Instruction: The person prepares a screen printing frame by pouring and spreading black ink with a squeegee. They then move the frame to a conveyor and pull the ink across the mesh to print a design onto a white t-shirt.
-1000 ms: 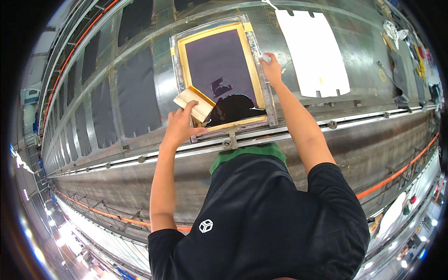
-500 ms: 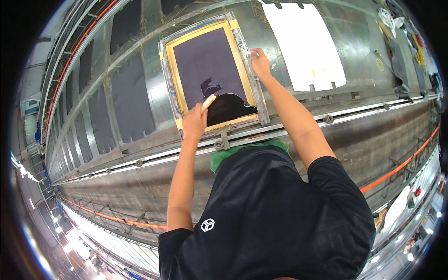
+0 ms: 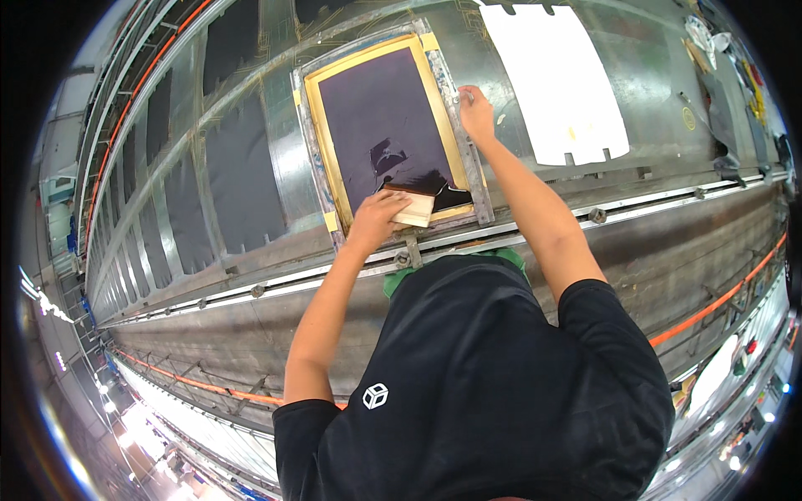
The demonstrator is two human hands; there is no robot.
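Nearest the person, the left hand [image 3: 373, 219] has its fingers clenched around 1 wooden squeegee [image 3: 412, 206], which rests on the near end of the dark mesh inside 1 yellow-edged screen frame [image 3: 386, 127]. That frame lies on the long metal surface [image 3: 276, 175]. Farther up, the right hand [image 3: 476, 113] presses on the frame's right rail, fingers curled against it. Beyond, 1 white sheet [image 3: 555, 79] lies just to the right of the frame.
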